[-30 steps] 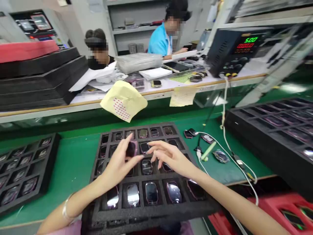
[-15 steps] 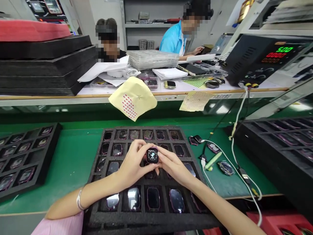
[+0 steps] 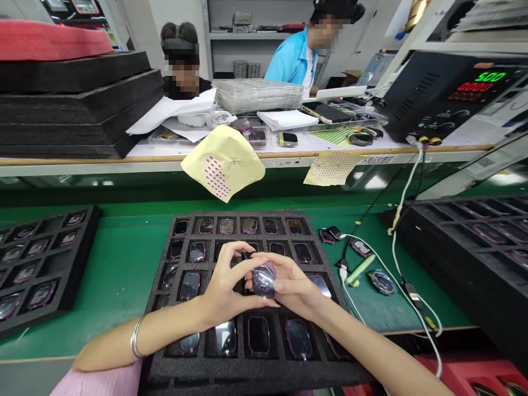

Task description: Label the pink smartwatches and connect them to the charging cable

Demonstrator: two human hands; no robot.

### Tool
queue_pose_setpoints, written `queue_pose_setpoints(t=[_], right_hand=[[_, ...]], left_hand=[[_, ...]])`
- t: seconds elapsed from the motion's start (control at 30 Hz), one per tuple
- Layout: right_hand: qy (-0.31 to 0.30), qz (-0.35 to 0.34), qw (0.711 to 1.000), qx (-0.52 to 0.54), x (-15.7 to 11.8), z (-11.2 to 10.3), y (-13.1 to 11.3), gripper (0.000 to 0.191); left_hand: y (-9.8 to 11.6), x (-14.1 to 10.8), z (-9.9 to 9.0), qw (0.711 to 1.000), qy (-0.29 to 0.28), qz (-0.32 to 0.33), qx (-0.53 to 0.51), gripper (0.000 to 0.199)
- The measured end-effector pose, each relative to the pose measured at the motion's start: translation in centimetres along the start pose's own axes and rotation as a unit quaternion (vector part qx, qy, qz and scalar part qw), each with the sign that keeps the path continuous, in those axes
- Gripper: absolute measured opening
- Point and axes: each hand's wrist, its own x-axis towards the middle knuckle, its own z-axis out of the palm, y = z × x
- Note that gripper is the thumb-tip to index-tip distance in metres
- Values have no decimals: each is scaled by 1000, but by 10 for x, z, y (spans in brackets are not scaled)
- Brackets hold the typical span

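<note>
A smartwatch case (image 3: 264, 279) with a purple edge and no strap is held between both hands above the foam tray. Its glossy dark side faces me, with light glare and small pale marks; whether this is the back or an unlit screen I cannot tell. My right hand (image 3: 299, 283) grips its right side, thumb on the surface and fingers behind. Curved around the left side, my left hand (image 3: 226, 280) has fingertips at the upper edge and its thumb along the bottom. Below lies the black foam tray (image 3: 247, 369), with watch cases in its pockets, partly hidden by my hands.
More foam trays stand left (image 3: 78, 269) and right (image 3: 437, 264). Cables (image 3: 394, 253), a green tool (image 3: 363, 269) and loose watch parts (image 3: 381, 281) lie right. A power supply (image 3: 445, 99) and stacked foam (image 3: 74, 115) sit on the shelf; two people are beyond.
The watch has been turned: its lit dial no longer shows, and a dark glossy side faces me. My right thumb has shifted onto it, and it sits slightly lower and further right.
</note>
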Motion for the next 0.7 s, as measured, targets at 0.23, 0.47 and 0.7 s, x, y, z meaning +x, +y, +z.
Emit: queue_pose_setpoints(t=[0.23, 0.47, 0.7], right_hand=[[-19, 18, 1000, 2, -2, 4, -4, 43], [-6, 38, 999, -2, -4, 5, -4, 44], [-16, 45, 999, -18, -5, 7, -5, 43]], left_hand=[[0, -3, 1, 999, -5, 18, -43, 67], [1, -4, 1, 998, 0, 40, -50, 67], [-1, -4, 1, 998, -8, 58, -39, 65]])
